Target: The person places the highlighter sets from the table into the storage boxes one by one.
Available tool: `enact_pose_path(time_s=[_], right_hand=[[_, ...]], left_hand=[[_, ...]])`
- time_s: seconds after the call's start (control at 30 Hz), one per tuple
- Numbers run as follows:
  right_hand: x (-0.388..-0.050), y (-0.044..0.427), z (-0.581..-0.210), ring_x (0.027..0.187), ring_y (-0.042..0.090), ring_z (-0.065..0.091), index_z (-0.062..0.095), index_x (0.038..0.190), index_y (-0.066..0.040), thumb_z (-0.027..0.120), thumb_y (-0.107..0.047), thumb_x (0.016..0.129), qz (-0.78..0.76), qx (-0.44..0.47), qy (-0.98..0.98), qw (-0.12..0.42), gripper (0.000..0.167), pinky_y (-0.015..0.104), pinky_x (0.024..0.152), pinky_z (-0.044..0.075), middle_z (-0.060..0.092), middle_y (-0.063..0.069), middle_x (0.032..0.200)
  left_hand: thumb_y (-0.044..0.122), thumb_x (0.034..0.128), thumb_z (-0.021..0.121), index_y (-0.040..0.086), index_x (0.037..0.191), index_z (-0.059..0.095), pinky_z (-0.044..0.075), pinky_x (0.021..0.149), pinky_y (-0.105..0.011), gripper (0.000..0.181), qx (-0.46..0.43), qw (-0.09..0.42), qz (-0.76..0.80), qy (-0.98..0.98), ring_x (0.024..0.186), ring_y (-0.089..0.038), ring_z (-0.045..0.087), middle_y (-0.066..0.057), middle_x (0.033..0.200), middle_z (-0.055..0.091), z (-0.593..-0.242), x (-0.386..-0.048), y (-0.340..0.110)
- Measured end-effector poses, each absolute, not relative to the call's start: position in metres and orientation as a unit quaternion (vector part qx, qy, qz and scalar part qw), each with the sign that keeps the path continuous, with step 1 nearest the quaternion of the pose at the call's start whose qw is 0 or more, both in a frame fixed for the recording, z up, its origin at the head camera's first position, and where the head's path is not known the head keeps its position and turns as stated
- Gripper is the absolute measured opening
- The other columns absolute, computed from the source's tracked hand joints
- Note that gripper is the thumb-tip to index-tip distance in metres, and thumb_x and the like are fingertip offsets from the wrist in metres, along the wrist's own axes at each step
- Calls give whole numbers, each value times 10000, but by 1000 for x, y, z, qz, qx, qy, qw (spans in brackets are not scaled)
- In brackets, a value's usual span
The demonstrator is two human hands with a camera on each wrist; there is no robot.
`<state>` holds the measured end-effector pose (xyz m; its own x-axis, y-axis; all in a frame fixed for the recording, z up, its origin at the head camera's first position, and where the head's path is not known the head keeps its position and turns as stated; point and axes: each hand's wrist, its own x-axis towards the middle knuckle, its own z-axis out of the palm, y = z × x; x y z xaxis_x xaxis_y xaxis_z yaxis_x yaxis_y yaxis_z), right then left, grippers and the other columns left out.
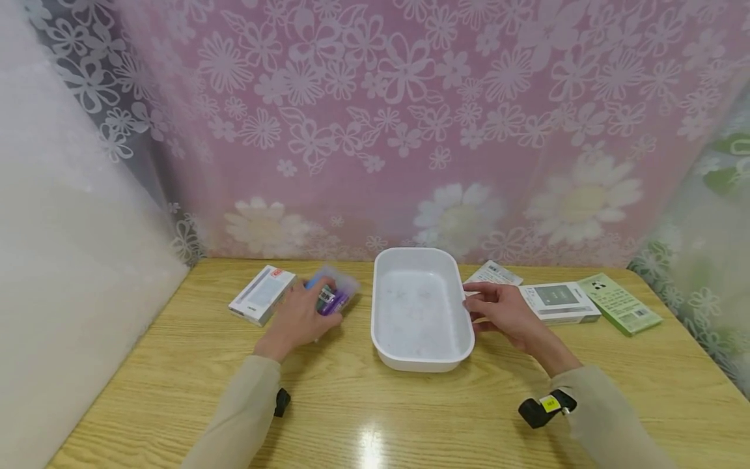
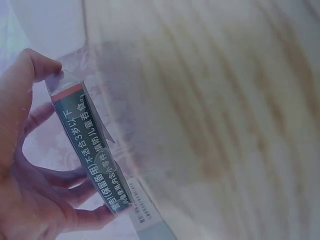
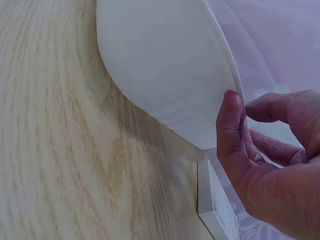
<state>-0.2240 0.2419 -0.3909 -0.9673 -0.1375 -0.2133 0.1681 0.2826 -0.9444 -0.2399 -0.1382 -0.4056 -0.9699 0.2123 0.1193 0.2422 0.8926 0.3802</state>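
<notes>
A clear plastic pack with purple and green contents [image 1: 338,301] is in my left hand [image 1: 297,320], left of the white tub. Close up in the left wrist view, the thumb and fingers grip the pack's two ends, and its narrow side bears a dark green label [image 2: 92,150] with white print. On the other side, my right hand [image 1: 505,314] pinches the right rim of the white plastic tub [image 1: 423,362]. Thumb and fingertips meet at the tub's edge in the right wrist view. The tub stands upright on the table and nothing lies in it.
A white box [image 1: 263,294] lies left of my left hand. Beyond my right hand are a white card-like pack [image 1: 497,273], a white box with a grey panel [image 1: 559,301] and a green pack [image 1: 622,305]. A flowered curtain [image 1: 410,130] hangs behind the wooden table [image 1: 363,410].
</notes>
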Motion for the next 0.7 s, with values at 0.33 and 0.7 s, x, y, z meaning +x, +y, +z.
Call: enact_pose_path(time_s=[0.33, 0.7], right_hand=[[-223, 246, -393, 836, 112, 705, 425, 1508, 38, 601, -149, 1027, -614, 8, 778, 132, 545, 293, 739, 628, 712, 18, 1036], [-223, 244, -394, 822, 106, 700, 443, 1500, 31, 611, -150, 1023, -616, 17, 778, 125, 537, 281, 728, 626, 723, 3, 1012]], left_hand=[[446, 847, 696, 304, 1336, 541, 537, 788, -508, 533, -163, 64, -194, -965, 1158, -425, 565, -310, 1453, 480, -391, -231, -139], [406, 788, 690, 318, 1365, 537, 538, 834, -509, 603, -220, 96, -214, -947, 1164, -432, 582, -260, 1476, 500, -375, -223, -126]])
